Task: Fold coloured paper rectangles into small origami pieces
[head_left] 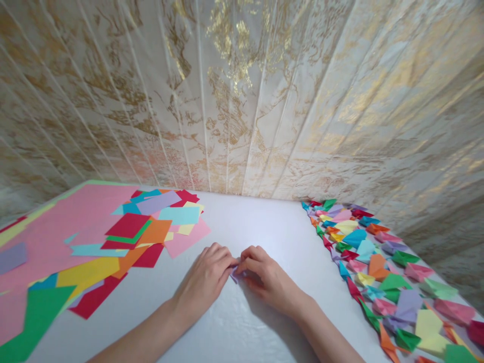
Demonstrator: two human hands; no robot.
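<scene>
A small piece of folded purple paper [235,275] lies between my two hands over the middle of the white table, mostly covered by my fingers. My left hand [212,267] is closed, its thumb and index finger pinching the paper's left side. From the right, my right hand [266,277] pinches the same paper, with the fingers curled. The fingertips of both hands almost meet at its upper edge. How the paper is folded cannot be made out.
Loose colored paper sheets [130,227] overlap at the left, on top of large pink sheets [86,212]. Rows of folded paper pieces [378,267] in many colors cover the right side. A patterned white and gold curtain [234,101] hangs behind the white table [257,217].
</scene>
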